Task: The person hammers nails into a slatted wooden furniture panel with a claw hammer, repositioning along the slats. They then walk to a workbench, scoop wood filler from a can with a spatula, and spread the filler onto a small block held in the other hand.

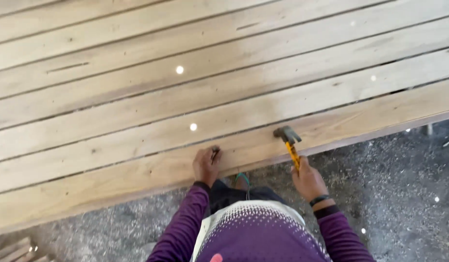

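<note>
My right hand grips the yellow handle of a claw hammer, whose dark metal head rests on the nearest wooden plank. My left hand lies on the same plank's front edge, fingers curled around a small dark object that looks like a nail; what it is exactly is too small to tell. The hands are about a forearm's length apart. Purple sleeves and a black wristband show on my arms.
Several long pale planks lie side by side, running diagonally across the view with narrow gaps between them. Below the front edge is grey ground strewn with sawdust. Wood scraps sit at the bottom left.
</note>
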